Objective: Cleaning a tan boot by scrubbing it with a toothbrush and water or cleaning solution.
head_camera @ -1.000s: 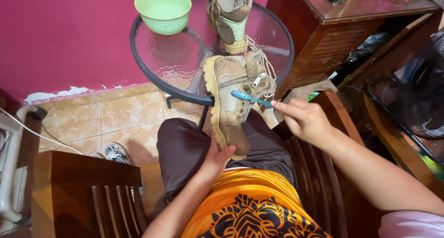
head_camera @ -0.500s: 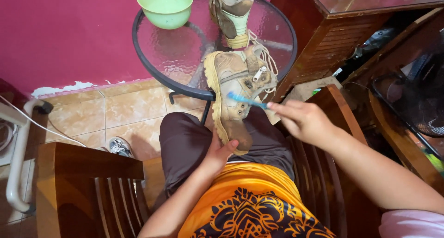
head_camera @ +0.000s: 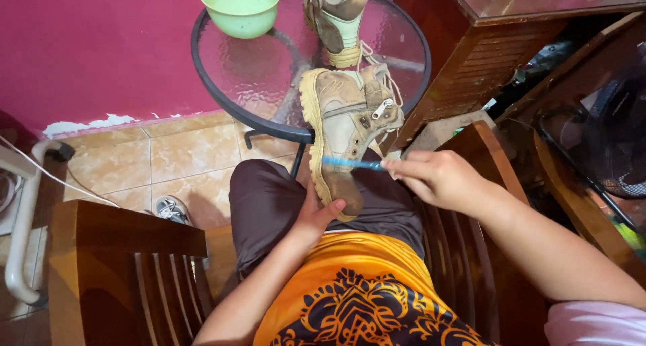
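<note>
**A Boot on the Lap, a Blue Brush in Hand**

The left hand (head_camera: 316, 215) is closed around the heel end of a tan boot (head_camera: 346, 127). The thumb lies on the yellow sole. The fingers are tucked under the boot, so they cannot be seen.

The right hand (head_camera: 441, 178) is closed around the handle of a blue toothbrush (head_camera: 350, 163). The brush end touches the side of the boot, low down near the sole.

The boot lies on its side. Its heel end rests on the person's lap, on the dark trousers (head_camera: 269, 205). Its top end, with the laces and a zip, leans over the edge of the round glass worktop (head_camera: 256, 70).

A second tan boot (head_camera: 340, 16) stands on the worktop, just behind the first one. A light green bowl (head_camera: 239, 6) sits on the far left part of the worktop.

The person wears an orange shirt (head_camera: 350, 285) with a dark pattern and sits in a brown wooden chair (head_camera: 128, 272). A grey shoe (head_camera: 171, 210) lies on the tiled floor (head_camera: 155, 161) below. The wall (head_camera: 87, 50) behind is pink. A wooden cabinet (head_camera: 484, 57) stands on the right.
</note>
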